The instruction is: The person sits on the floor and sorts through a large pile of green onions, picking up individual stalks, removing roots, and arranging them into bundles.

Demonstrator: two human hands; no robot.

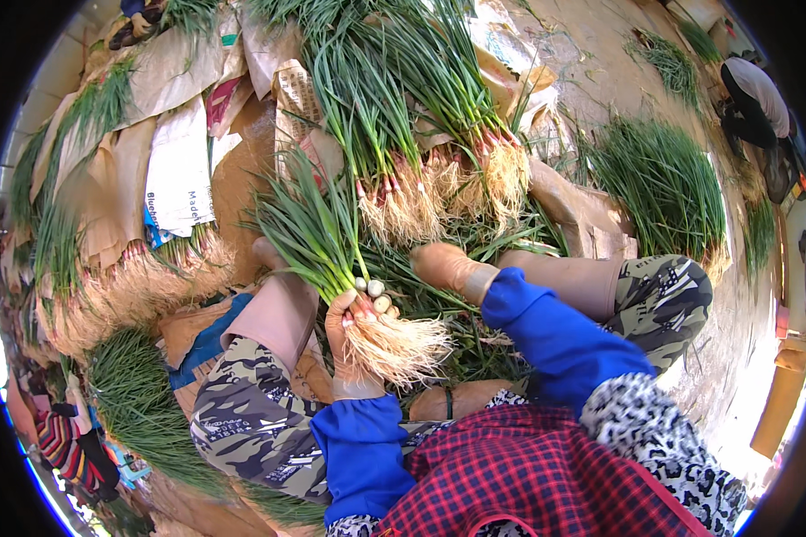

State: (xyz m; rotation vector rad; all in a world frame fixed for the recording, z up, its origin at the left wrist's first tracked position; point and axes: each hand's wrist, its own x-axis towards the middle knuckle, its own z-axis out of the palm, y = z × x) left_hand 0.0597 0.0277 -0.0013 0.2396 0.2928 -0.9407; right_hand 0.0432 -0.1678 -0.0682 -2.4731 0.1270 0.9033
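Observation:
My left hand (341, 335), in a tan glove with gloved fingertips capped pale, is closed round a bunch of green-leaved allium plants (319, 248) with pinkish stem bases and long pale roots (399, 349). The bunch's leaves point up and to the left, its roots down and to the right. My right hand (440, 265), also gloved, is a little blurred, just below the roots of a large pile of similar plants (389, 101). Whether its fingers hold anything cannot be made out. Loose green leaves (477, 356) lie between my legs.
Rooted plants partly covered by paper and plastic sacks (180, 164) lie at the left. More bundles lie at the lower left (141, 403) and right (665, 181). One person (759, 101) bends at the upper right; another in stripes (67, 443) is at the lower left.

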